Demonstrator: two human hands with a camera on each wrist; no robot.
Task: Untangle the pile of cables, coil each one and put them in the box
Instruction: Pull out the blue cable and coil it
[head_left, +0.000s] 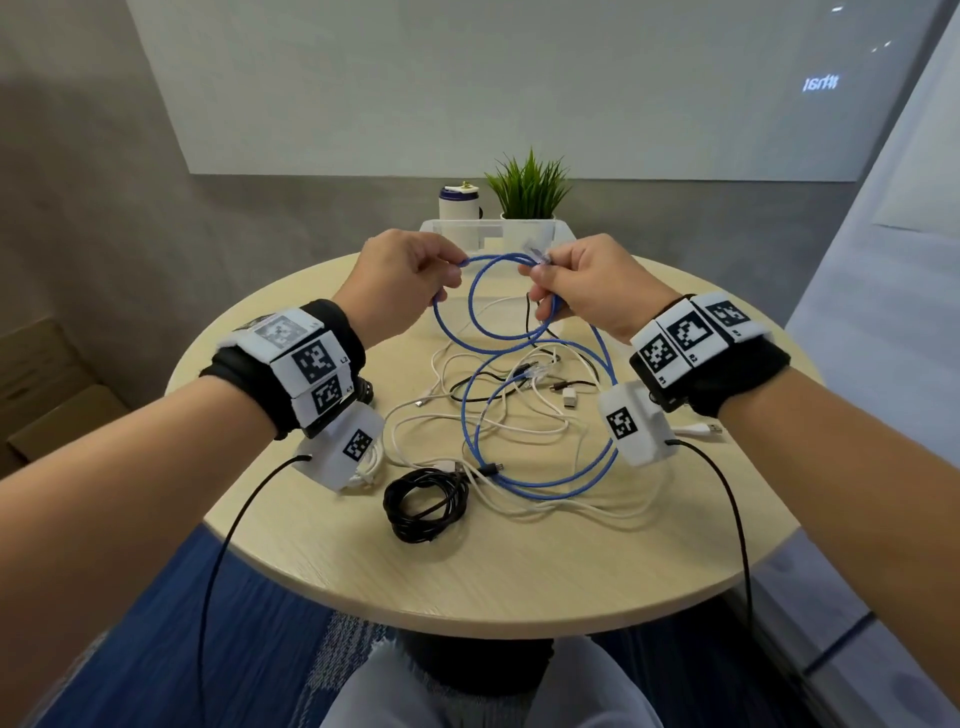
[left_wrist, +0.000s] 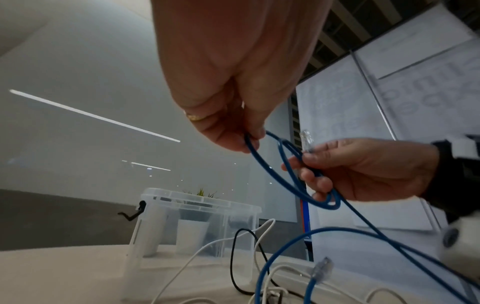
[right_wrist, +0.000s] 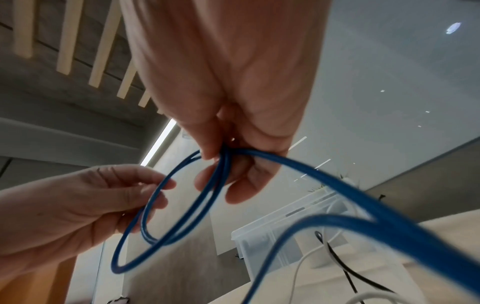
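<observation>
Blue cable (head_left: 488, 312) looped between left hand (head_left: 400, 280), right hand (head_left: 587, 283)

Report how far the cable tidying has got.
Done: one black cable lies coiled on the table. In hand: left hand and right hand loop the blue cable. Left: white cables remain tangled; no cables visible in the box.

Both forearms reach forward from the near edge, each wrist wrapped in a black band carrying white marker blocks, and the two hands are raised side by side above the worktop. The left hand (head_left: 402, 280) pinches with thumb and fingertips (left_wrist: 255, 131). The right hand (head_left: 592, 286) has its fingers (right_wrist: 244, 185) curled in a grip, thumb on top.
</observation>
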